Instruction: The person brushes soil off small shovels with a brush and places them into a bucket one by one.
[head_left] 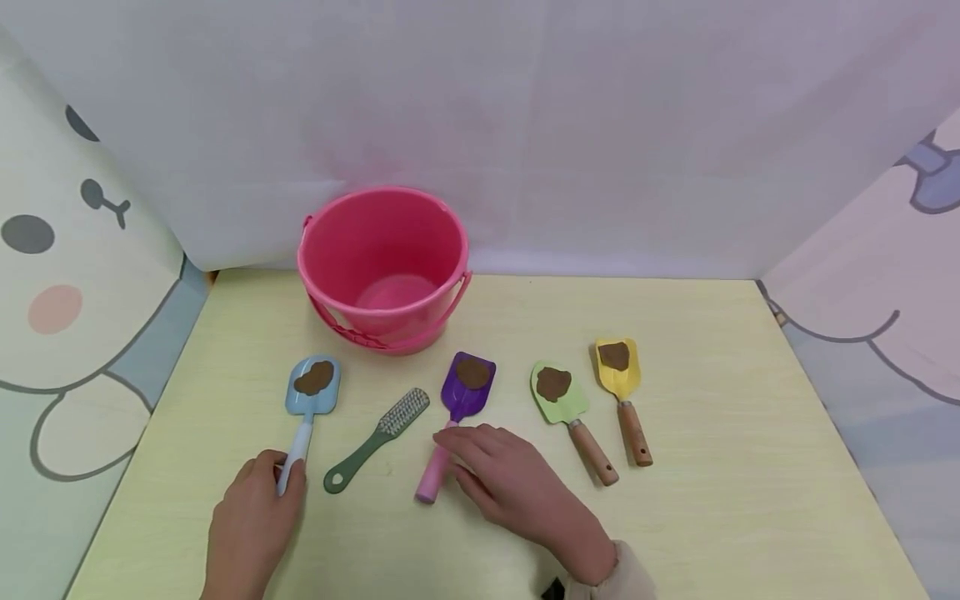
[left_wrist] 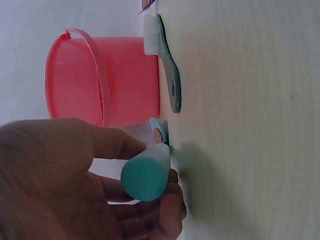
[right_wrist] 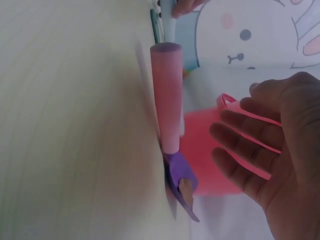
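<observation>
My left hand (head_left: 255, 517) grips the pale handle of a light blue toy shovel (head_left: 302, 450), which lies with a brown lump on its blade. In the left wrist view, thumb and fingers curl round the handle with its teal end (left_wrist: 145, 179). My right hand (head_left: 517, 483) is over the pink handle of a purple shovel (head_left: 467, 402). In the right wrist view that hand (right_wrist: 270, 145) has its fingers spread, apart from the pink handle (right_wrist: 167, 97). A brown lump sits on the purple blade too. Between the hands lies a green-handled brush (head_left: 378, 437).
Behind the tools stands a pink bucket (head_left: 386, 312), its handle lowered at the front. To the right lie a green shovel (head_left: 570, 412) and a yellow shovel (head_left: 624, 387), both wooden-handled with brown lumps. A white cloth (head_left: 637, 142) hangs along the table's back edge.
</observation>
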